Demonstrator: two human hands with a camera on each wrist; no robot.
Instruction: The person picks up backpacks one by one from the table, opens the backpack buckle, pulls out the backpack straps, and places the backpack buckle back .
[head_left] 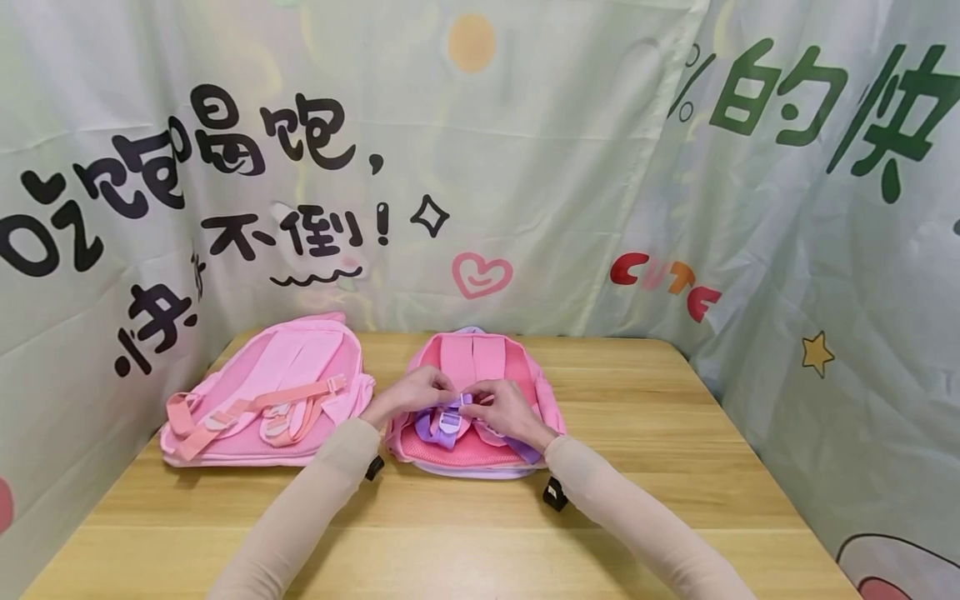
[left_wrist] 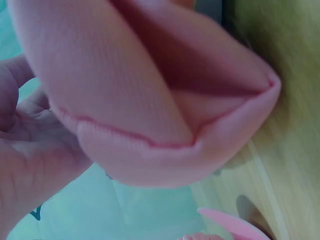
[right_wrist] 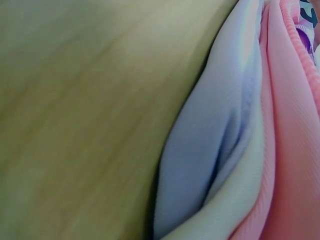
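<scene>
A pink backpack [head_left: 476, 354] with a lilac outer edge lies on the table, its back panel and shoulder straps facing up. Over its lower part, my left hand [head_left: 416, 392] and right hand [head_left: 504, 407] meet, fingertips close together, pinching a purple strap [head_left: 426, 427]. A pale lilac buckle [head_left: 450, 422] sits on the strap just below the fingers. In the left wrist view, a pink fabric fold [left_wrist: 115, 95] of the bag covers the fingertips. The right wrist view shows the bag's lilac side [right_wrist: 200, 145], the hand mostly out of frame.
A second pink backpack [head_left: 258, 400] with peach straps [head_left: 296, 396] lies to the left on the wooden table [head_left: 637, 500]. Printed cloth curtains [head_left: 547, 208] stand behind and along both sides. Black wrist-camera parts [head_left: 555, 495] hang beneath the sleeves.
</scene>
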